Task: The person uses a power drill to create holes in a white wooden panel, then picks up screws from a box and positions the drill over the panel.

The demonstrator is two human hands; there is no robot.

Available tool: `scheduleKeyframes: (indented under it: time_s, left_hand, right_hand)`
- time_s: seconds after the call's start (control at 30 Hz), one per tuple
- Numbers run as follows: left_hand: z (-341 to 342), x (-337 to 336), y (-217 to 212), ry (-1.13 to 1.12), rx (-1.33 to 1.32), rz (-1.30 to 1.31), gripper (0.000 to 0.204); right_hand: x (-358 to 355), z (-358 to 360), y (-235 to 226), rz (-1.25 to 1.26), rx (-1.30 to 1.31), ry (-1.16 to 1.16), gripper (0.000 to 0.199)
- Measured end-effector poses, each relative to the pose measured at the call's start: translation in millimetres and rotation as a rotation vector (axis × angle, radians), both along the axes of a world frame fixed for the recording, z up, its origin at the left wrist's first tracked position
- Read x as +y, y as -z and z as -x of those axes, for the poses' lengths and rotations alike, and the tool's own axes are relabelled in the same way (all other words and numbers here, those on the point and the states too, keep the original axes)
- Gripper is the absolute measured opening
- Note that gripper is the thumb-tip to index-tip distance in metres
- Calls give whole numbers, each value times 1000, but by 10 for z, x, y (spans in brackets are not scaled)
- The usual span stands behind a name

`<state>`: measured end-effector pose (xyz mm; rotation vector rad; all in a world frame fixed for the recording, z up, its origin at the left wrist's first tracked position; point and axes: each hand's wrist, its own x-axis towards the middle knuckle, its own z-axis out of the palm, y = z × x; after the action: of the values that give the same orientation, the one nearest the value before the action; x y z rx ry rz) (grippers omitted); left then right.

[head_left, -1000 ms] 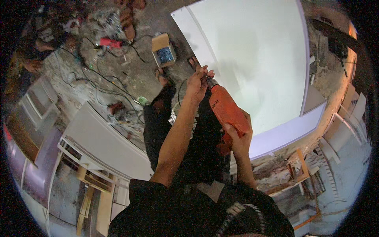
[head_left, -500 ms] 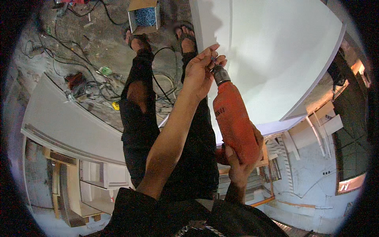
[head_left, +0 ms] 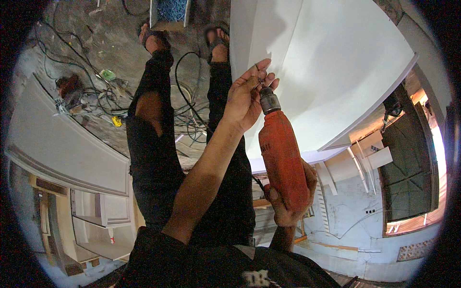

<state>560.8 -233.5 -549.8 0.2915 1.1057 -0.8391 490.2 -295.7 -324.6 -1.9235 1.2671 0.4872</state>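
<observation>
An orange power drill (head_left: 284,158) is gripped from behind by my right hand (head_left: 289,206), its metal chuck (head_left: 270,101) pointing away from me. My left hand (head_left: 244,100) pinches a small screw (head_left: 261,82) right at the drill's tip; the fingers hide most of it. Both hands are over the edge of a large white panel (head_left: 331,72). Beyond my feet, an open cardboard box (head_left: 153,17) holds many thin bluish screws (head_left: 173,8).
Black cables (head_left: 72,45) lie tangled on the grey floor among scraps, and more cable coils between my legs. At the left stands another white panel (head_left: 62,139), with white cabinet units (head_left: 103,223) behind it. A pale blue wall (head_left: 360,225) is at the lower right.
The view has shifted, so the box sits higher in the picture and my legs further left. Both hands keep their grips, and the drill's tip stays at my left fingers.
</observation>
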Motion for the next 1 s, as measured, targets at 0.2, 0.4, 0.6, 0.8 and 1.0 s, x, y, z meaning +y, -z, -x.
scheduleKeyframes:
  time_s: [0.2, 0.4, 0.6, 0.8, 1.0]
  left_hand:
    - [34, 12, 1, -49, 21, -12, 22]
    - [11, 17, 25, -36, 1, -9, 25]
    - [-36, 9, 19, 0, 49, -49, 25]
    - [-70, 32, 15, 9, 74, -38, 25]
    - [-54, 38, 23, -145, 130, 66, 26]
  right_hand:
    - [8, -37, -37, -8, 39, -18, 80]
    - [137, -104, -17, 12, -31, 39, 76]
    - [101, -172, -34, 5, 11, -52, 74]
    - [170, -375, -48, 30, 48, -64, 72]
    - [161, -340, -28, 56, 10, -18, 67]
